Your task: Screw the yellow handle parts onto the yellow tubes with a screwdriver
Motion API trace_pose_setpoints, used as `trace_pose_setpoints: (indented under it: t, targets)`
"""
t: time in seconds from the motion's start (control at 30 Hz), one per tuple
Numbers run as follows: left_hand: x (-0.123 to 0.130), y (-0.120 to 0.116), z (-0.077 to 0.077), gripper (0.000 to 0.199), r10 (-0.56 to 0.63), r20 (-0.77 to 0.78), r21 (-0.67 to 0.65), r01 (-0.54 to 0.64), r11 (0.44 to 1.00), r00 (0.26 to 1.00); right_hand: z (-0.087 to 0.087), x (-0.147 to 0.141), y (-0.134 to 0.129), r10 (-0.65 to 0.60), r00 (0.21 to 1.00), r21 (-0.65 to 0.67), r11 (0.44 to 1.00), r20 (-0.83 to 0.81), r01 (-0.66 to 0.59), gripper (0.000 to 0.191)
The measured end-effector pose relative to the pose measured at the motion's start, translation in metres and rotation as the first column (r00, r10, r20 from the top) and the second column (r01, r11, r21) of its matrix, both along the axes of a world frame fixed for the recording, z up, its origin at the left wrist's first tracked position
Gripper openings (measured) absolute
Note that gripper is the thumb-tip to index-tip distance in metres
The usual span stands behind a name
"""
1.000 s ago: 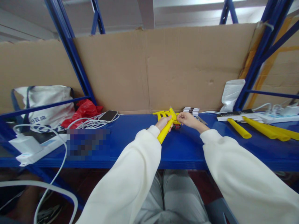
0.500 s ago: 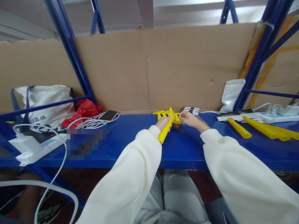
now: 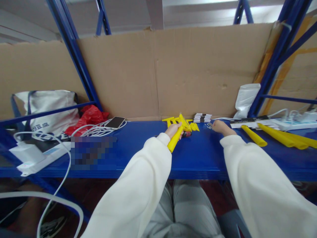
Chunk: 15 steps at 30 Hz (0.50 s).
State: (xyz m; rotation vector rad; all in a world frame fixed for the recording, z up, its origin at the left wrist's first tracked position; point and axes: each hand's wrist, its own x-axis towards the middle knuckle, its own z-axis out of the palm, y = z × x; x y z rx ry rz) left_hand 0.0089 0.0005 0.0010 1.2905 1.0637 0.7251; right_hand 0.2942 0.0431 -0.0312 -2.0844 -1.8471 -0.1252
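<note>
My left hand (image 3: 173, 130) is wrapped round a yellow plastic tube (image 3: 174, 141), which tilts up and away from me. Its far end stands in front of several yellow plastic pieces (image 3: 170, 121) lying at the back of the blue table. Small flat yellow pieces (image 3: 195, 127) lie just right of it. Under the tube's far end, a dark red and black object (image 3: 187, 134) is partly hidden. My right hand (image 3: 219, 127) rests on the table, fingers curled down at a scatter of tiny pale parts (image 3: 209, 125); its fingertips are mostly hidden.
A stack of white strips with black bands (image 3: 202, 118) sits at the back. More yellow tubes (image 3: 254, 136) lie right, before a power strip (image 3: 296, 124). Left are a phone (image 3: 115, 122), white cables (image 3: 96, 131), a red plastic bag (image 3: 88, 119) and a cloth bag (image 3: 51, 110).
My right hand has moved right, from the tube's far end to the tiny pale parts, uncovering the small flat yellow pieces. My left hand holds the tube in the same place.
</note>
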Motion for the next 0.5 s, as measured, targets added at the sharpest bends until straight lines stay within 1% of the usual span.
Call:
trace_pose_setpoints:
  t: [0.1, 0.13, 0.2, 0.27, 0.37, 0.43, 0.47, 0.5]
  targets:
    - [-0.001, 0.000, 0.001, 0.048, -0.017, 0.006, -0.028, 0.017, 0.999, 1.000, -0.005, -0.003, 0.002, -0.060, 0.998, -0.064, 0.996, 0.020, 0.061, 0.020]
    - [-0.001, 0.000, 0.000, 0.048, -0.020, 0.011, -0.031, 0.020, 0.999, 1.000, -0.006, -0.004, 0.002, -0.066, 0.998, -0.062, 0.996, 0.022, 0.067, 0.019]
    - [-0.001, 0.001, -0.001, 0.047, -0.022, 0.029, -0.026, 0.023, 0.999, 0.999, -0.007, -0.006, 0.002, -0.082, 0.997, -0.041, 0.996, 0.010, 0.082, 0.018]
    - [-0.001, 0.002, -0.003, 0.045, -0.025, 0.049, -0.021, 0.026, 0.999, 0.998, -0.006, -0.007, 0.002, -0.088, 0.995, 0.014, 0.996, -0.042, 0.089, 0.017]
    - [-0.001, 0.005, -0.004, 0.043, -0.037, 0.078, -0.037, 0.040, 0.999, 0.996, -0.002, -0.012, 0.002, -0.057, 0.984, 0.145, 0.986, -0.168, 0.082, 0.015]
    - [-0.002, 0.008, -0.004, 0.043, -0.057, 0.104, -0.063, 0.064, 0.996, 0.993, 0.003, -0.023, 0.001, -0.011, 0.960, 0.196, 0.978, -0.281, 0.069, 0.015]
    - [-0.002, 0.008, -0.005, 0.043, -0.070, 0.118, -0.079, 0.080, 0.994, 0.991, 0.006, -0.031, -0.001, 0.034, 0.920, 0.200, 0.979, -0.390, 0.048, 0.016]
    - [-0.002, 0.009, -0.005, 0.045, -0.083, 0.133, -0.093, 0.096, 0.991, 0.988, 0.009, -0.041, -0.003, 0.087, 0.830, 0.194, 0.981, -0.551, 0.026, 0.019]
